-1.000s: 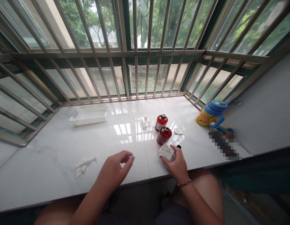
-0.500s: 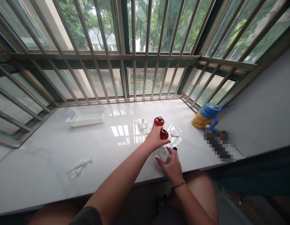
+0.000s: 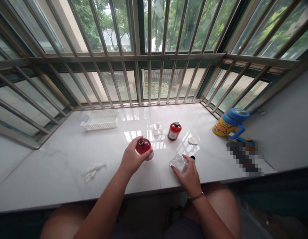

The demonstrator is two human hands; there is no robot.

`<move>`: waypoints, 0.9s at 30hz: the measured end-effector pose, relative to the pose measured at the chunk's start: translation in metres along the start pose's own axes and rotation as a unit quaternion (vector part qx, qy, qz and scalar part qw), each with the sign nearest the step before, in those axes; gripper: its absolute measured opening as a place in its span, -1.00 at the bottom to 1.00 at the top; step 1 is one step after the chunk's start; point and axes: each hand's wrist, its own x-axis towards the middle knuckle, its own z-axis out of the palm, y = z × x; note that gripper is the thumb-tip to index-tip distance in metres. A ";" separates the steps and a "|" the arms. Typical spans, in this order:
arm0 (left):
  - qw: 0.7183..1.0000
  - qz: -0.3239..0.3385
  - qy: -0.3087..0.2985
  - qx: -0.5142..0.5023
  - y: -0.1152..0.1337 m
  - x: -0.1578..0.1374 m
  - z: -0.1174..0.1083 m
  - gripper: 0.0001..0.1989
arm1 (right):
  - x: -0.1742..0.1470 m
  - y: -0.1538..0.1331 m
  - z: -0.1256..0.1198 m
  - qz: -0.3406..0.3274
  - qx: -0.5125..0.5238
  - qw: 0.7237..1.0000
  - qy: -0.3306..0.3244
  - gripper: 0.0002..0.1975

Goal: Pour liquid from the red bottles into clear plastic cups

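Fingers wrapped round its sides, my left hand (image 3: 133, 156) holds a round red bottle (image 3: 144, 146) whose cap is off and whose neck shows. To the right, my right hand (image 3: 188, 172) grips a clear square glass container (image 3: 178, 162) at the table's front part, thumb and fingers on its sides. What the container holds cannot be made out. A small black cap (image 3: 192, 157) lies just beyond my right fingers. Farther back stands a second red bottle (image 3: 174, 131) with a white label and a dark cap on. Left of it is a clear square glass piece (image 3: 157, 129).
A white perforated basket (image 3: 100, 124) is at the back left. Crumpled white tissue (image 3: 94, 172) lies on the left, and a smaller white wad (image 3: 193, 141) right of centre. A blue and yellow mug (image 3: 230, 122) stands at the right, beside a pixelated item (image 3: 245, 159). Barred windows border the white tabletop (image 3: 56, 172).
My left hand has moved left with the uncapped red bottle, away from above the glass container. My right hand stays on the container. The view has shifted slightly.
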 end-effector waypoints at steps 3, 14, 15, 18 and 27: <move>0.999 -0.035 0.025 0.031 -0.016 -0.034 -0.029 -0.33 | -0.001 0.000 0.000 0.004 0.004 1.000 0.001 -0.20; 0.994 -0.064 0.082 0.039 -0.059 -0.089 -0.041 -0.24 | -0.002 0.013 0.006 0.044 0.000 0.999 -0.019 0.04; 0.995 -0.060 0.076 0.033 -0.060 -0.090 -0.038 -0.26 | -0.002 0.015 0.007 0.047 -0.002 0.999 -0.022 0.04; 0.994 -0.080 0.069 -0.009 -0.058 -0.093 -0.030 -0.34 | -0.001 0.018 0.005 0.053 -0.002 0.998 -0.039 0.02; 0.982 -0.114 0.111 -0.104 -0.054 -0.098 -0.013 -0.33 | -0.013 0.013 -0.006 0.044 0.028 0.993 -0.102 -0.12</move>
